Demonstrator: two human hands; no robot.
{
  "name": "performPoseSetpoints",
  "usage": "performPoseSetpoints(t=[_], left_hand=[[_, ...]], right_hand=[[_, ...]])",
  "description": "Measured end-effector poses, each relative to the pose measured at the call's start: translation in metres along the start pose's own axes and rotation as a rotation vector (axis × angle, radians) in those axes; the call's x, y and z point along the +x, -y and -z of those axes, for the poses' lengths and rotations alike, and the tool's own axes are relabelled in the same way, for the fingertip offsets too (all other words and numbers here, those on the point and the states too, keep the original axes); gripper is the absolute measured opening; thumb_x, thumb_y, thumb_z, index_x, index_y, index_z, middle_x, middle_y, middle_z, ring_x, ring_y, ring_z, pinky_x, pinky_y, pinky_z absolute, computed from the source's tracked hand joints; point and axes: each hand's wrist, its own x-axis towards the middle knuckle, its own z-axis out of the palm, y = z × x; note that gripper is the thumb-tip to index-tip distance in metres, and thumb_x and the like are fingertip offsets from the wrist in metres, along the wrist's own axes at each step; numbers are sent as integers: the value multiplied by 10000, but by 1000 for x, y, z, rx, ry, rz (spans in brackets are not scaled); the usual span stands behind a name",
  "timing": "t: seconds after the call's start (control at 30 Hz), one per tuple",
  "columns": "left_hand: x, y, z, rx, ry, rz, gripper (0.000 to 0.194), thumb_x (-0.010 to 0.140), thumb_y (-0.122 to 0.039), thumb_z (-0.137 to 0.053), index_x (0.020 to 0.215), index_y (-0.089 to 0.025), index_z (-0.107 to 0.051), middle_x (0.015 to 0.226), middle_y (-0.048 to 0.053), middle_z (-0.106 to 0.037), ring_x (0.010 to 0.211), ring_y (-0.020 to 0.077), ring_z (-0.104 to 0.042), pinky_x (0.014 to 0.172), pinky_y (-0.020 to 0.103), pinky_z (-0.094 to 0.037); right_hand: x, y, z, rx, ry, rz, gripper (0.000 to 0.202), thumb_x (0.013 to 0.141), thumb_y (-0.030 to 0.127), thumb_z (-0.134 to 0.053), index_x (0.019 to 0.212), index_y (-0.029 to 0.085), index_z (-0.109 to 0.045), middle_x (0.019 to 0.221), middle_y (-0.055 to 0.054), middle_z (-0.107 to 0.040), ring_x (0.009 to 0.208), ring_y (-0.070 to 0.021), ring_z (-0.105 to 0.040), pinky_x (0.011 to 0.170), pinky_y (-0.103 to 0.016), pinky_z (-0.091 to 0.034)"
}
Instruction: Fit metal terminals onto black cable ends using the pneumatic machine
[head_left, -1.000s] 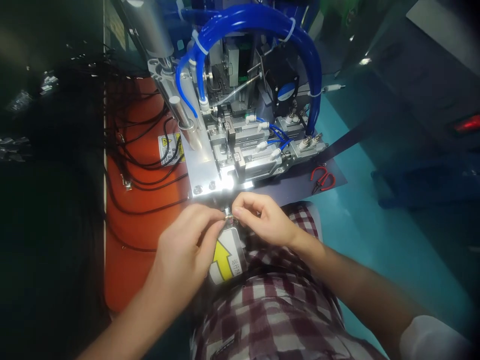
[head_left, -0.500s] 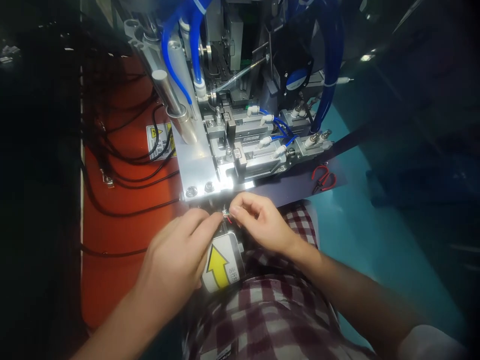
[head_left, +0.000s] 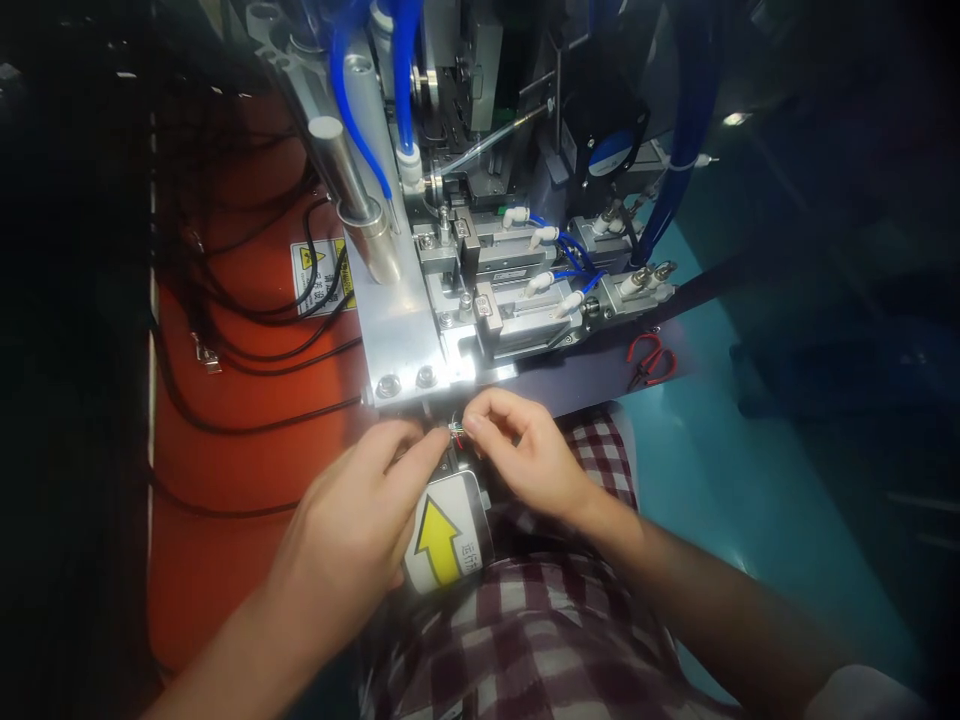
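Several thin coloured wires (head_left: 457,432), red and green among them, show between my two hands, just in front of the machine's bright metal plate. My left hand (head_left: 367,500) pinches the wires' left side between thumb and forefinger. From the right, my right hand (head_left: 525,445) pinches their other ends with its fingertips. Fingers hide most of what is held, so exact ends cannot be made out. Below the hands sits a white label with a yellow arrow (head_left: 437,540), on the end of the machine's track.
The machine's metal plate (head_left: 401,340) and air cylinders (head_left: 525,320) stand directly ahead, with blue hoses. Red-handled pliers (head_left: 651,362) lie at the right. Black cables (head_left: 262,320) cross the orange surface (head_left: 225,570) at left, beside a warning label (head_left: 315,275).
The view has shifted slightly, so the machine appears a little further right. Both hands keep their pinch on the wires, with barely any movement.
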Motion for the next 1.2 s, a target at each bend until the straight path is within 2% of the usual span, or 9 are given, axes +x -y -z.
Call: performPoseSetpoints(t=[0.2,0.33,0.47,0.73,0.9,1.2], left_hand=[[-3,1,-2,-20,28,20,477,860,-33,-428,1280,-226,-543,1024,53,-619,806,152,-648,621,204,-494],[-3,0,-2,-17,31,56,451,869,-96,-442,1272,-262,-555,997,48,-596,828,171,-645,623,218,-503],[-4,-3,-3,-50,32,104,476,872,-105,-423,1305,-265,-538,1055,63,-580,872,183,-631,663,235,-508],[-8,-1,-6,-52,22,80,536,850,-80,-404,1342,-255,-521,1080,80,-592,878,197,-634,668,247,-512],[-7,-2,-5,-53,45,103,564,834,-80,-417,1353,-276,-517,1093,75,-593,887,192,-628,653,236,-506],[-7,-3,-7,-69,25,114,472,882,-116,-406,1308,-256,-551,1071,78,-579,821,174,-622,567,216,-470]], right_hand=[[-1,-3,0,-26,-8,23,188,938,233,-540,756,191,-530,651,38,-464,616,-116,-434,587,-256,-368],[-1,-2,0,-43,-12,24,194,940,237,-539,752,190,-530,661,35,-475,618,-114,-434,589,-256,-368],[-2,-2,-1,-63,-21,10,195,937,246,-545,750,191,-531,661,34,-477,623,-118,-436,593,-259,-369],[-1,0,0,-84,-21,3,189,932,249,-547,752,193,-536,670,27,-492,635,-125,-453,601,-262,-383],[-2,0,2,-190,-17,66,181,943,245,-532,771,193,-548,699,14,-539,652,-130,-496,623,-266,-401],[-1,-4,4,-335,-43,247,168,947,202,-522,788,192,-579,734,-15,-615,670,-145,-556,656,-277,-439]])
